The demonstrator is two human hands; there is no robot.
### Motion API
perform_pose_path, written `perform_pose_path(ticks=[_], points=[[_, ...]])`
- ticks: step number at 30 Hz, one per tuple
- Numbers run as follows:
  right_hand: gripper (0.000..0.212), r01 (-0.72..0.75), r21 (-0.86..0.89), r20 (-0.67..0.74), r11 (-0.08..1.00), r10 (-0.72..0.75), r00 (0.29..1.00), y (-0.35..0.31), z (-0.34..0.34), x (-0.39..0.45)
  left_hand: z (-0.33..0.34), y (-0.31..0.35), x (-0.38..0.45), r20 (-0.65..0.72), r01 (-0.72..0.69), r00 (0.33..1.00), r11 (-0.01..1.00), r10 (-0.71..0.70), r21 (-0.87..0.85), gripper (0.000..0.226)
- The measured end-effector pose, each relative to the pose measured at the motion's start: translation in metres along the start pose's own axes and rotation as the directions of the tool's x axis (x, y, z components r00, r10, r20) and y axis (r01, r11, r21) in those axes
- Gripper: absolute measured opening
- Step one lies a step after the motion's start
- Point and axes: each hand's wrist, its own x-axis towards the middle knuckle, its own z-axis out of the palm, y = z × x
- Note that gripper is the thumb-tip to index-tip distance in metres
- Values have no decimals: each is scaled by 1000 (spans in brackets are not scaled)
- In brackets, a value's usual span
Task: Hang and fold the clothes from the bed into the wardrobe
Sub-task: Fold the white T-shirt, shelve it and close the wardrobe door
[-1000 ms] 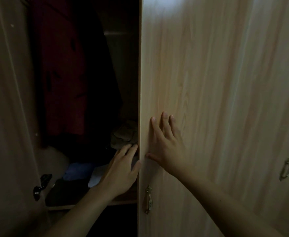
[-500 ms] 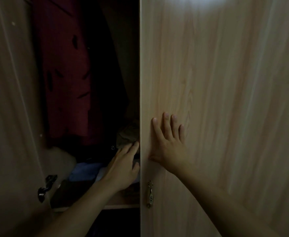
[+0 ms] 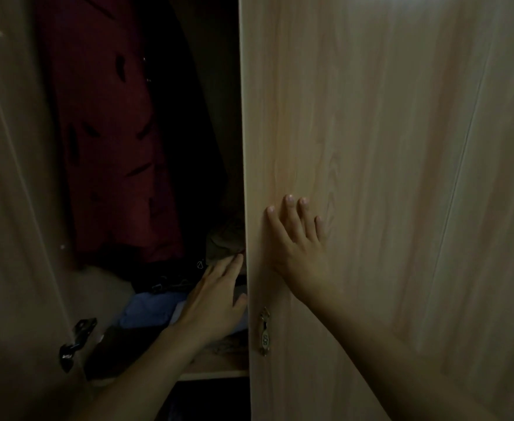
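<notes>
Nearest the camera, two bare forearms reach forward into a dim wardrobe (image 3: 371, 117). The right hand (image 3: 298, 253) lies flat with straight, spread fingers pressed against the face of the right door (image 3: 356, 177), just above its small metal handle (image 3: 265, 331). The left hand (image 3: 216, 302) reaches into the gap beside that door's edge, fingers extended and relaxed, grasping nothing, over folded clothes (image 3: 146, 311) piled on the shelf (image 3: 213, 373); whether it touches them is unclear. A dark hinge (image 3: 78, 341) sits on the open left door (image 3: 12, 208). Farther back, a dark red coat (image 3: 110, 132) hangs inside, and an olive bundle (image 3: 224, 241) lies just beyond the left fingertips.
</notes>
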Motion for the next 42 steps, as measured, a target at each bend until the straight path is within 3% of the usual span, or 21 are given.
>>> perform_pose_path(ticks=[9, 14, 20, 33, 42], points=[[104, 17, 32, 48, 999, -19, 999, 0, -7, 1, -11, -7, -8, -41, 32, 999, 999, -32, 8, 71], [93, 26, 64, 115, 998, -33, 993, 0, -32, -3, -32, 12, -29, -98, -32, 995, 999, 34, 17, 68], [76, -56, 288, 109, 956, 26, 994, -29, -77, -25, -78, 16, -73, -211, -56, 975, 997, 66, 54, 64], [66, -17, 434, 122, 901, -40, 992, -59, -118, -119, -66, 7, -162, -134, 87, 985, 983, -109, -161, 90], [59, 65, 609, 41, 790, -113, 993, -66, -156, -148, -109, 43, -204, -250, 163, 952, 984, -176, -74, 89]])
